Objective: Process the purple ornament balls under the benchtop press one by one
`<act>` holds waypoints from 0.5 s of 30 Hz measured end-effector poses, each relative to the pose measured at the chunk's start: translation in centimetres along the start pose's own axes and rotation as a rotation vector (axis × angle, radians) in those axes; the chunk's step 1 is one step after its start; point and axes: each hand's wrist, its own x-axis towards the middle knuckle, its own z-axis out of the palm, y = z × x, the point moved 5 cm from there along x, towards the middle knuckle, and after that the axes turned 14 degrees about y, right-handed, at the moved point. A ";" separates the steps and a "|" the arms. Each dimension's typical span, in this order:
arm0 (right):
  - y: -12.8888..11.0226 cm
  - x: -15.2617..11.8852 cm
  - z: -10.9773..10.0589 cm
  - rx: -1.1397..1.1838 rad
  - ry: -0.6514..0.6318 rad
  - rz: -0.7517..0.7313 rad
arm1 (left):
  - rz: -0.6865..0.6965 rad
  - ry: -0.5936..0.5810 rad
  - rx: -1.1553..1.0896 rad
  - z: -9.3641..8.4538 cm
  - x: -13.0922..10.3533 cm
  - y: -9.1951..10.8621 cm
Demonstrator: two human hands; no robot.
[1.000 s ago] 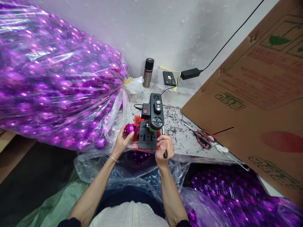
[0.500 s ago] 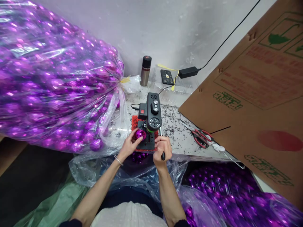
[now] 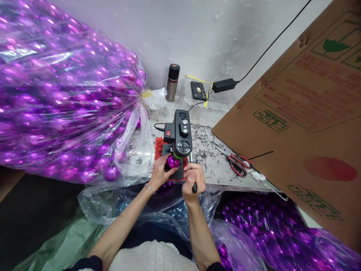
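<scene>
A shiny purple bauble is gripped between the thumb and fingers of my left hand. It sits beneath the head of a small black bench machine, on the machine's dark base plate. The side of the machine carries a red switch. My right hand is wrapped round the black-ended lever handle at the machine's right. Under the base lies a red mat.
A large clear bag of purple baubles leans at the left. Scissors lie right of the machine, beside a cardboard box. Behind stand a flask, a phone and a power adapter. Black scraps litter the table.
My left hand has moved right with the bauble, bringing it under the machine's head. My right hand stays on the lever handle.
</scene>
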 end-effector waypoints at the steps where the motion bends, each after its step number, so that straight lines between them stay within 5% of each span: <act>1: -0.1 0.1 0.0 -0.004 -0.002 0.010 | -0.001 0.004 0.000 0.3 -0.1 -0.1; 15: 1.1 -1.4 0.2 0.046 0.073 -0.005 | 0.030 -0.010 0.027 0.6 0.0 0.0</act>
